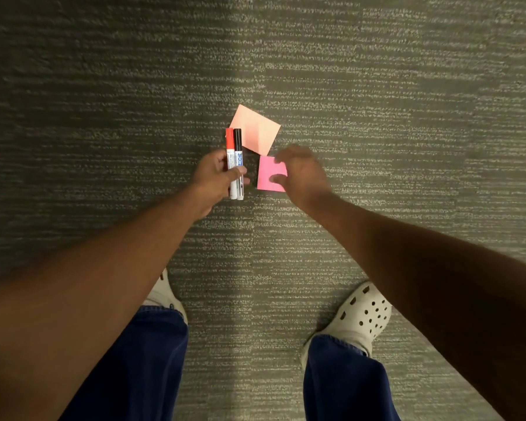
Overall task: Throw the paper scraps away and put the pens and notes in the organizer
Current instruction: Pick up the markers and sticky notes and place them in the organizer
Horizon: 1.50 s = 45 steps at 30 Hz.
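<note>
Head view showed the left hand (216, 174) gripping two pens (235, 164), the right hand (301, 174) pinching a pink note (269, 174) that could slip from so light a hold.

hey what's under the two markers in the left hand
Carpet lies under most of the markers. Their capped ends sit beside the peach note; whether they overlap its edge I cannot tell. The left hand grips them and covers part of their barrels.

both arms extended down; left hand (214, 174) gripping, right hand (301, 174) pinching.
</note>
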{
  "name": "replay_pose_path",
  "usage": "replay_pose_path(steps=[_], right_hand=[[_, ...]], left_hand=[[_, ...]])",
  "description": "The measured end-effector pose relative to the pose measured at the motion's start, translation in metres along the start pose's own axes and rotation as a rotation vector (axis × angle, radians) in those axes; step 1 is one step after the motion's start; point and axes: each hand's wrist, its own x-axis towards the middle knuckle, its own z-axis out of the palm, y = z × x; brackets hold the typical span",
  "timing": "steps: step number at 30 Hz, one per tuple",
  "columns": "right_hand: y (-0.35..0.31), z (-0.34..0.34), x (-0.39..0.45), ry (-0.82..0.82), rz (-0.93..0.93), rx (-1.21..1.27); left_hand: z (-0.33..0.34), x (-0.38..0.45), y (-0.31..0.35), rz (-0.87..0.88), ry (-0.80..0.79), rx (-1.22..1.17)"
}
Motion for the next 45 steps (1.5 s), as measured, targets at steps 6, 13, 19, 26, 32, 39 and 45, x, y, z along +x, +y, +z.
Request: replay_pose_path(steps=[6, 13, 19, 26, 32, 39, 45], right_hand=[[0.012, 0.007, 0.012, -0.073, 0.052, -0.267], [-0.005, -0.014, 0.026, -0.146, 0.188, 0.332], [-0.042, -0.034, 0.080, -0.042, 0.211, 0.299], [-0.050, -0.016, 0.086, 0.023, 0.211, -0.065], [-0.049, -0.015, 0.069, -0.002, 0.305, 0.257], [-0.089, -0.064, -0.017, 0.110, 0.165, 0.719], [-0.158, -0.175, -0.090, 0.201, 0.012, 0.786]], left_hand=[[-0.008, -0.005, -0.016, -0.066, -0.039, 0.052], [-0.011, -0.002, -0.014, -0.049, 0.102, -0.049], [-0.009, -0.010, -0.005, -0.017, 0.124, -0.130], [-0.015, -0.016, -0.004, 0.042, 0.151, -0.228], [-0.020, -0.026, -0.008, 0.041, 0.161, -0.220], [-0.026, -0.091, 0.038, 0.072, 0.198, -0.280], [-0.036, -0.209, 0.137, 0.170, 0.178, -0.321]])
